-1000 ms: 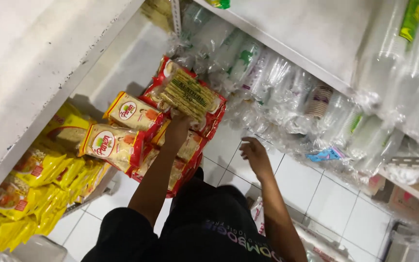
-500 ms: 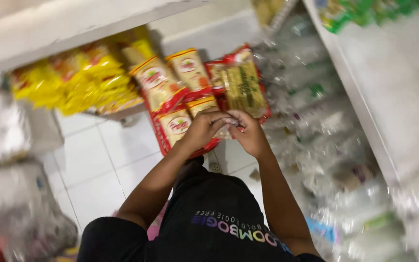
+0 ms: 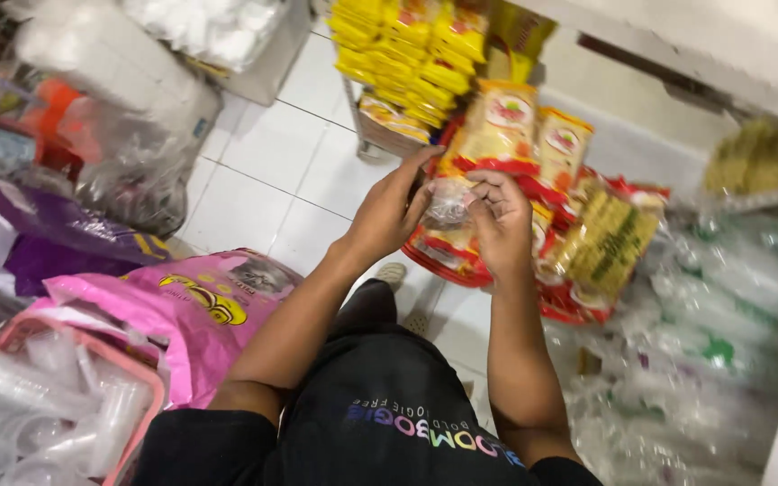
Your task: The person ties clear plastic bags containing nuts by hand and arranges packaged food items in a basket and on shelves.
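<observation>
Both of my hands meet in front of me around a small crumpled clear plastic bag (image 3: pixel 447 203). My left hand (image 3: pixel 395 211) grips its left side and my right hand (image 3: pixel 500 219) pinches its right side. Just behind them stands a stack of red-and-yellow noodle packs (image 3: pixel 497 135), with more red-edged packs (image 3: pixel 610 238) lying to the right on the white tiled floor (image 3: pixel 267 171).
Yellow snack packets (image 3: pixel 407 45) fill a low rack at the top. A pink sack (image 3: pixel 186 310) and a basket of clear plastic cups (image 3: pixel 38 405) sit at the left. Bundles of clear plastic bags (image 3: pixel 704 360) lie at the right, below a white shelf (image 3: pixel 731 54).
The view has swung to the left. My right hand came in from the floor to join my left hand, and both now hold the clear plastic bag.
</observation>
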